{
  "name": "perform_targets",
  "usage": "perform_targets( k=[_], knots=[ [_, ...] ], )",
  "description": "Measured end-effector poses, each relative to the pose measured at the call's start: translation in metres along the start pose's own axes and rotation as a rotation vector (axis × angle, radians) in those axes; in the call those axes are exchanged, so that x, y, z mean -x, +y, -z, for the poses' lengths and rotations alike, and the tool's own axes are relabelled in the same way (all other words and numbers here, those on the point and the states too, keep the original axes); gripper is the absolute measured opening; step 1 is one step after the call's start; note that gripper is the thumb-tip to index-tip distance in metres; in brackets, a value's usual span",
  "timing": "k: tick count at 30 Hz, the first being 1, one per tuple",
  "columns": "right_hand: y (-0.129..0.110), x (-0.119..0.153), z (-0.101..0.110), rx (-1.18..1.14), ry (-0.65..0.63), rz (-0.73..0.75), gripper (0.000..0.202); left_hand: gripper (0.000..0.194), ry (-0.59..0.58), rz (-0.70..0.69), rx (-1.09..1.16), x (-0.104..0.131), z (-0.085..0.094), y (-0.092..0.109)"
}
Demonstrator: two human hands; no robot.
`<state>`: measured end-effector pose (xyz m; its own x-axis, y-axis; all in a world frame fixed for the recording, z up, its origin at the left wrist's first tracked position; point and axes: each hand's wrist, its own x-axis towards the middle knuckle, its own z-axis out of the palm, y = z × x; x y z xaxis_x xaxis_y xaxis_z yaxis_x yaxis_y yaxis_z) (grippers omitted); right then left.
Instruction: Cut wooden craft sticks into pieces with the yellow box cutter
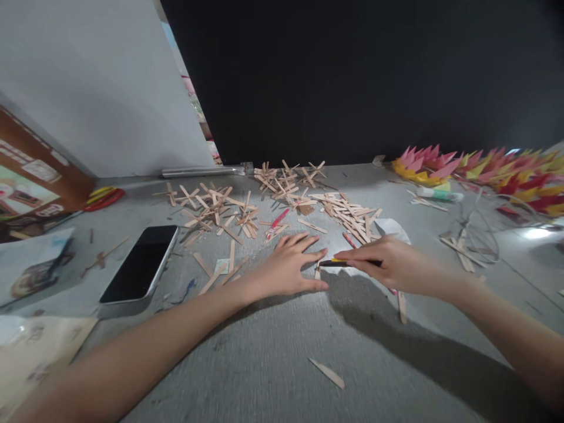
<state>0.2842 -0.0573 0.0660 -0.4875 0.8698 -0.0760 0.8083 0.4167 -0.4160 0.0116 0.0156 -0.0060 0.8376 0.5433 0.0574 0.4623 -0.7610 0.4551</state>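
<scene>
My left hand lies low over the grey table with its fingers spread. A short wooden craft stick lies between its thumb and forefinger; whether the fingertips press on it I cannot tell. My right hand is closed around a black-and-yellow craft knife, whose tip meets that stick. Paper with a white surface lies partly hidden under my right hand. Another craft stick lies just below that hand, and a pointed stick piece rests nearer to me.
Crossed craft sticks and a loose stick pile lie beyond my hands. At left are a phone and a brown box. Pink and yellow paper petals, a glue stick and a cable are at right. A dark panel stands behind.
</scene>
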Motion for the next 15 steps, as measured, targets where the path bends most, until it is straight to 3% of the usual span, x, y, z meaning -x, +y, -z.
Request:
perform_targets(
  k=[9,15],
  knots=[
    [-0.007,0.000,0.001,0.099,-0.024,0.003,0.036,0.082,-0.005,0.005,-0.001,-0.001,0.001,-0.001],
    [-0.028,-0.013,0.017,0.136,-0.141,-0.048,0.041,0.076,-0.015,-0.023,0.001,-0.006,0.004,-0.004]
  ],
)
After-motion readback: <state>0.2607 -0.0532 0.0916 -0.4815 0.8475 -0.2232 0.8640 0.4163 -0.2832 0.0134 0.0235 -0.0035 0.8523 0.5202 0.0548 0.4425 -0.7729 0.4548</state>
